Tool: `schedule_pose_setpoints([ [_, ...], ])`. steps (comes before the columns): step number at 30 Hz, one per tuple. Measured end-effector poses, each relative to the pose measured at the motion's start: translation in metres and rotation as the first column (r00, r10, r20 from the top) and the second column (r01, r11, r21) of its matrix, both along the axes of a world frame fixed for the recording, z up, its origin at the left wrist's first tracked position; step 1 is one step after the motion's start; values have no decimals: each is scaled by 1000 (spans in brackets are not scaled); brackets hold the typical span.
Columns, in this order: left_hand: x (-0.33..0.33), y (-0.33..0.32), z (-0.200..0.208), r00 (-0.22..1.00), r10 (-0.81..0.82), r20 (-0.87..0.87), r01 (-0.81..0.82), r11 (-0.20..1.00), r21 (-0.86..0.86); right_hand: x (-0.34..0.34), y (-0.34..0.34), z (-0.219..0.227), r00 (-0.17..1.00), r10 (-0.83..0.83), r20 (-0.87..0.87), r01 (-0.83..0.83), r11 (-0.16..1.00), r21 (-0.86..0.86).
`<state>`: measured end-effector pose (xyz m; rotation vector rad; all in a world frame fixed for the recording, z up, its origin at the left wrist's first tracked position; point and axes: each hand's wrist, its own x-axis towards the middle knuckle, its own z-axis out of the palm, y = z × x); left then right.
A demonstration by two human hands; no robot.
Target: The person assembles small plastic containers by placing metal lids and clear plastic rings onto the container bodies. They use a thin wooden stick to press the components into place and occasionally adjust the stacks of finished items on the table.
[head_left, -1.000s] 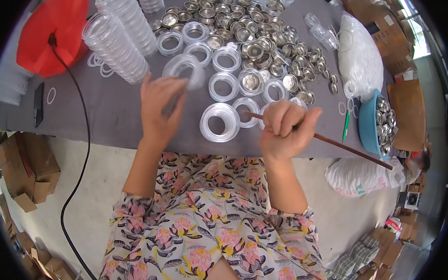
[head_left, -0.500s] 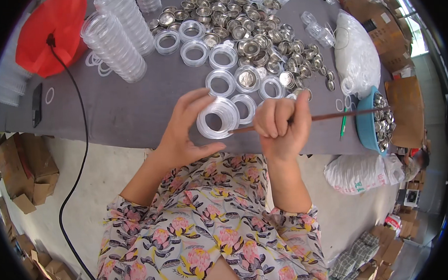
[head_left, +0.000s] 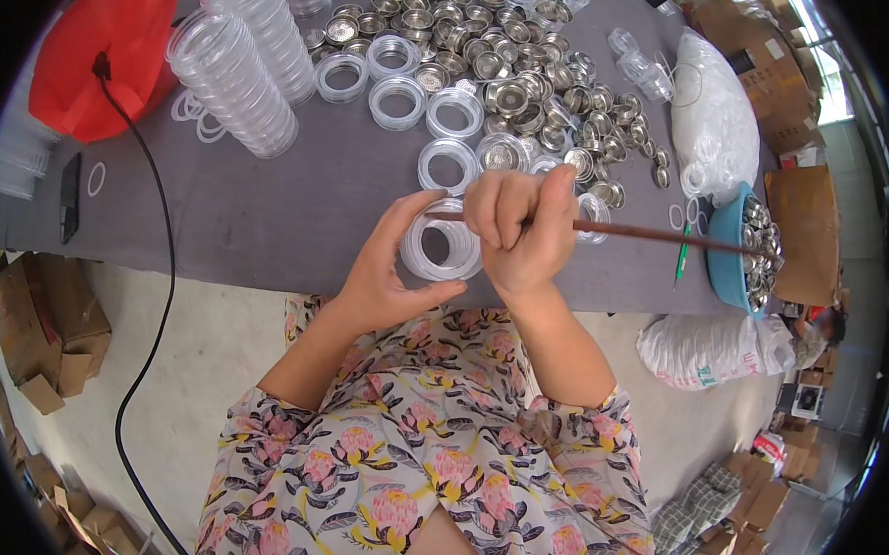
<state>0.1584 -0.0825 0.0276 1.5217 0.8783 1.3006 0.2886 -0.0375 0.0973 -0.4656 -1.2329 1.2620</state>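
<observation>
My left hand [head_left: 385,270] curves its fingers and thumb round the left side of a short stack of clear plastic rings [head_left: 446,271] near the table's front edge. My right hand [head_left: 522,225] is closed in a fist on a thin brown stick [head_left: 651,236], thumb pointing up. The stick's left tip lies over the far rim of the stack, and its other end reaches right, towards a blue basket. Just beyond my hands, several clear rings [head_left: 448,164] lie on the table; one [head_left: 503,154] has a silvery metal cup in it. My right hand partly hides others.
Many small metal cups [head_left: 506,98] are heaped at the back. Tall stacks of clear plastic pieces [head_left: 238,88] and a red bag [head_left: 108,64] stand left. At right are a white plastic bag [head_left: 715,107], a green pen-like tool [head_left: 683,255] and the blue basket [head_left: 729,255]. A black cable [head_left: 152,171] hangs left.
My right hand has moved left, bringing the stick's tip across to the far rim of the stack. My left hand has shifted slightly right and closed in on the rings.
</observation>
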Motion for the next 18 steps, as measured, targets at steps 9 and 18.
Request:
schedule_pose_setpoints([
  [9, 3, 1, 0, 999, 0, 41, 0, 1000, 0, 16, -7, 33, 966, 163, 202, -77, 923, -378],
  [18, 5, 1, 1, 999, -4, 48, 6, 1000, -31, -8, 9, 19, 978, -9, 210, 15, 1000, -25],
])
